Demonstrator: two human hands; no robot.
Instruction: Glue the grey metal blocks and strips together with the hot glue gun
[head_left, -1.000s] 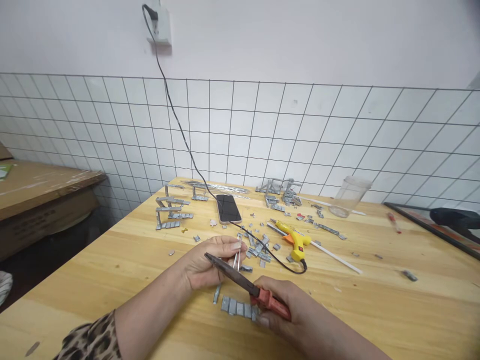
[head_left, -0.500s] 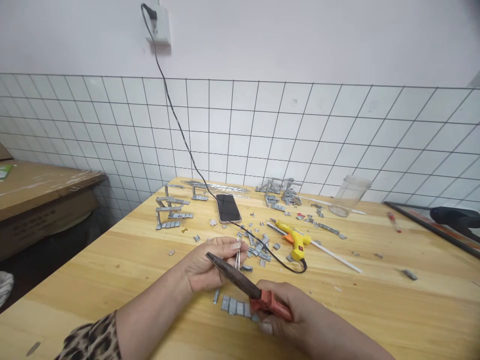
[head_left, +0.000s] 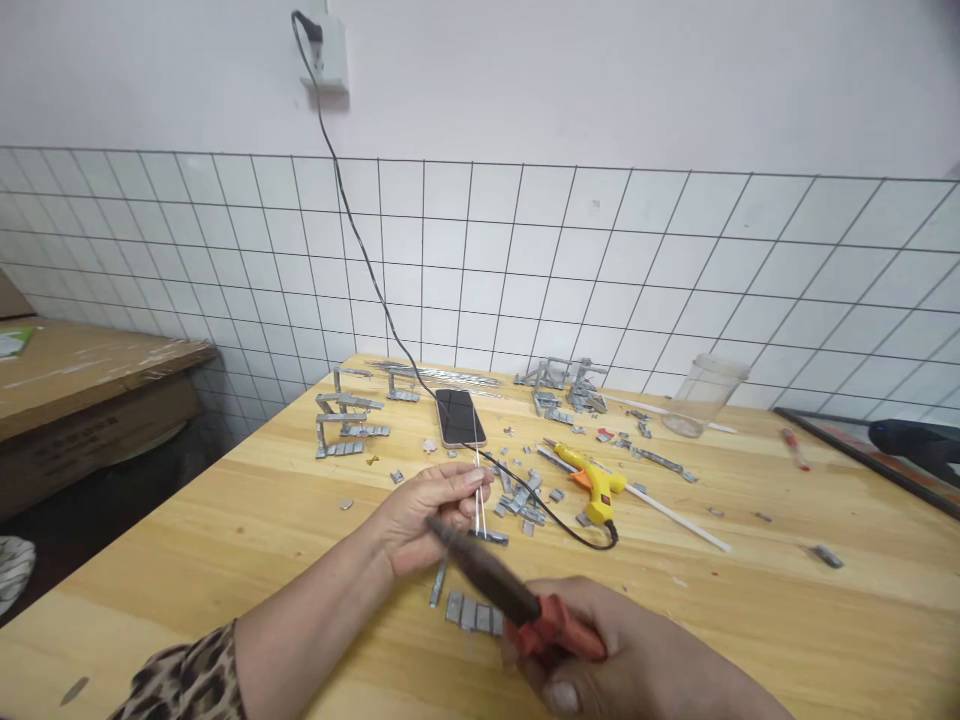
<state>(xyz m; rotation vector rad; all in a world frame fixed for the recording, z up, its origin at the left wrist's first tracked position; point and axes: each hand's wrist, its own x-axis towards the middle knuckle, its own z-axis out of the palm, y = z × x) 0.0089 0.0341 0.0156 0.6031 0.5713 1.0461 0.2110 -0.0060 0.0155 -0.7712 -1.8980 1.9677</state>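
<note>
Pliers with red grips and a dark metal nose (head_left: 499,585), clasped in the right hand (head_left: 596,650), near thin silvery-white rods (head_left: 482,515) pinched by the left hand (head_left: 427,510).
Beneath the pliers, a segmented grey strip (head_left: 472,612) lies on the pale wooden worktop (head_left: 750,640), its right end hidden by the right hand. Small grey pieces (head_left: 517,503) crowd between the left hand and a yellow glue gun with an orange trigger (head_left: 598,490); a black-screened phone (head_left: 460,418) lies behind. Faint marks on the brown cardboard (head_left: 82,440) at left cannot be read. The nose's tip is blurred; whether it touches the left hand cannot be told. A black object (head_left: 919,447) is cut off at right.
</note>
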